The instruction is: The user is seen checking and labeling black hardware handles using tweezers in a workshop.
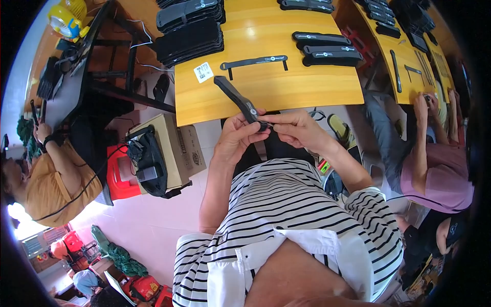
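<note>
A black strap [238, 97] with a rounded end and a pale printed mark slants up to the left from my hands, just in front of the table's near edge. My left hand [236, 135] is closed round its lower part. My right hand [299, 129] pinches the strap's lower end with thumb and forefinger; what exactly lies between the fingertips is too small to make out. Beyond them, a similar dark strap [254, 62] lies across the yellow table [307, 89], with two short black strips sticking out toward me. A white label sheet [203, 72] is left of it.
Stacks of black straps [189, 41] stand at the table's far left, and bundles [330, 53] at the right. A cardboard box [169, 153] with a black bag [148, 156] is at my left, beside a red stool [120, 174]. Co-workers [61, 179] sit on both sides.
</note>
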Demonstrator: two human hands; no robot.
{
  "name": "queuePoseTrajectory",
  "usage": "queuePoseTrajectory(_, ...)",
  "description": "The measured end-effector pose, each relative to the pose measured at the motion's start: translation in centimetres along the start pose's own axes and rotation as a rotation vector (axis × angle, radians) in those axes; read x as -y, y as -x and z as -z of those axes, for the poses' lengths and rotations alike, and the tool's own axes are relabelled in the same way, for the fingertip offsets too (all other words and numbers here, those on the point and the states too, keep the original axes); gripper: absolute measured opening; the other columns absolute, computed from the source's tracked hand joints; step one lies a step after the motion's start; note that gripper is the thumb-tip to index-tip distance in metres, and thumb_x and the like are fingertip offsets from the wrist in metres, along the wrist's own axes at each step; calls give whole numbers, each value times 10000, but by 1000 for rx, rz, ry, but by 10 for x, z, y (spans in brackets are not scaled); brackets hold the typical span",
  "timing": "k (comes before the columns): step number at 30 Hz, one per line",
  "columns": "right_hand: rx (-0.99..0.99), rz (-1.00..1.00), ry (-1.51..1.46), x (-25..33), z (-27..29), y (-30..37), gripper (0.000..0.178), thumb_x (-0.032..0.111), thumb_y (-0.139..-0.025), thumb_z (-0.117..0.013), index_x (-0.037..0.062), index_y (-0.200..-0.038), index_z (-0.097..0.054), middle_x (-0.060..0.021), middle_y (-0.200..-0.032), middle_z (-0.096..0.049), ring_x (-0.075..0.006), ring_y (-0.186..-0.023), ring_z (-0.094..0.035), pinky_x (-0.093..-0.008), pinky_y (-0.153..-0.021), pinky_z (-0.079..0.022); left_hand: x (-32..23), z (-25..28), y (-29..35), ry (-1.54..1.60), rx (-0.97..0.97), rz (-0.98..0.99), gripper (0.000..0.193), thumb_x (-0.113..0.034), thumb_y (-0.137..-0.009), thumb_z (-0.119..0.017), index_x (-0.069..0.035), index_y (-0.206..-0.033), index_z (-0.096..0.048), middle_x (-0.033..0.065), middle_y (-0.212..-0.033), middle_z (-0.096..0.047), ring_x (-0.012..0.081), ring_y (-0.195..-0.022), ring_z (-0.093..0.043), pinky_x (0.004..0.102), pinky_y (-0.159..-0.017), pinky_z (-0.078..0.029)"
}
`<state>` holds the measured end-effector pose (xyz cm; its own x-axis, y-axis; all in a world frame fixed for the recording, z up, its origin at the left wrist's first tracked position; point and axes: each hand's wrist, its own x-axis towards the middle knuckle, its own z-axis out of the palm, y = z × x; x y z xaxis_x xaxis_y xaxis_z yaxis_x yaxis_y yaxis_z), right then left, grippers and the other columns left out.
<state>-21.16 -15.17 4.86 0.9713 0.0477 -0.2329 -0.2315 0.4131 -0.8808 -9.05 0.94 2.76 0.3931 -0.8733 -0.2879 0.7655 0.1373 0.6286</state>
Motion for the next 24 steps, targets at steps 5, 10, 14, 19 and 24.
queuePoseTrajectory(5,50,-150,-249,-2,6,2,324,73,-913,-450,82,-1230,-514,56,-581,-403,-8,-453,-323,-158,-360,-224,-5,-1,2,-118,38,17,367,27,-772,-593,52,-1125,-493,134,-944,-618,220,-816,-642,302,-740,-554)
queuePoseTrajectory(10,1,59,120,-3,-1,2,318,61,-904,-458,85,-1212,-533,57,-596,-425,-11,-465,-341,-150,-375,-240,-4,-2,1,-77,43,49,386,30,-759,-601,53,-1127,-489,140,-939,-617,220,-809,-641,301,-731,-553)
queuePoseTrajectory(14,-31,56,66,-3,-1,1,330,39,-893,-470,102,-1209,-540,53,-623,-459,-17,-472,-355,-144,-396,-262,-4,-6,1,-37,24,36,328,1,-791,-582,46,-1104,-496,135,-919,-615,203,-798,-639,312,-728,-557)
queuePoseTrajectory(19,-39,190,181,-8,-1,-2,332,39,-889,-480,85,-1214,-531,57,-618,-459,-14,-477,-357,-149,-404,-271,1,-4,-3,39,-7,35,265,-54,-834,-568,34,-1076,-505,128,-886,-614,181,-774,-638,318,-695,-568)
queuePoseTrajectory(24,-122,72,-75,-5,-5,-1,300,38,-886,-487,63,-1176,-561,65,-590,-448,-7,-492,-355,-149,-425,-269,1,-5,-1,-72,-21,8,303,-100,-834,-592,50,-1078,-491,146,-851,-618,182,-687,-646,305,-648,-575)
